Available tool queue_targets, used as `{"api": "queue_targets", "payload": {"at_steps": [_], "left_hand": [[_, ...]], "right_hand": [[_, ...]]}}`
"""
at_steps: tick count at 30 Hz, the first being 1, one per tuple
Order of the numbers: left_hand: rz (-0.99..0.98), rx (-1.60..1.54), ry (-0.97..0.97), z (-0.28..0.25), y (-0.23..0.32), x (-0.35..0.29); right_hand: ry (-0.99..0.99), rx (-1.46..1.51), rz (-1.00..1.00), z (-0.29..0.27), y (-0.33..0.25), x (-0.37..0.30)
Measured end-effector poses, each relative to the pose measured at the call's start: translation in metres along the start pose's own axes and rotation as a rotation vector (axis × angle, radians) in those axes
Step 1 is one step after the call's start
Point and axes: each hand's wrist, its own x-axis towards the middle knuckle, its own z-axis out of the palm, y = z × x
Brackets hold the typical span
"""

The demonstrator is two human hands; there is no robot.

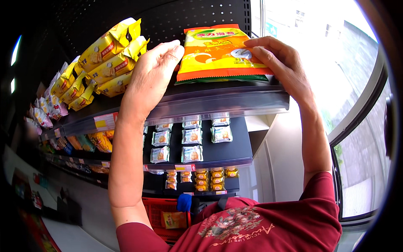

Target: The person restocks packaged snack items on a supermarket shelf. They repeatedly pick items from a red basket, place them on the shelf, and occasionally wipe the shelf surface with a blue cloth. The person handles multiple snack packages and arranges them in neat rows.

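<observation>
An orange-and-yellow snack bag (222, 52) lies flat on the top shelf (222, 103), over a green-edged packet (235, 78), near the shelf's right end. The right hand (285, 63) reaches its right side — forefinger and thumb on the printed face, slightly apart; whether the other fingers pinch the edge is hidden. The left hand (153, 77) is at the bag's left side, thumb and fingers close together; I cannot tell whether they grip it. Yellow snack packs (107, 59) are stacked left of that hand — small white-and-green packets (192, 136) sit in rows below.
</observation>
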Motion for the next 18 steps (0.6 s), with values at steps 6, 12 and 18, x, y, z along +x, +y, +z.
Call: {"api": "queue_targets", "payload": {"at_steps": [6, 12, 18], "left_hand": [[0.053, 0.046, 0.013, 0.001, -0.004, -0.006], [0.058, 0.087, 0.007, 0.000, -0.004, -0.008], [0.063, 0.118, 0.014, 0.001, 0.000, -0.013]], "right_hand": [[-0.034, -0.034, -0.028, -0.001, 0.001, 0.001], [-0.035, -0.051, -0.026, 0.000, -0.004, 0.001], [-0.018, -0.137, -0.042, -0.001, -0.005, 0.002]]}}
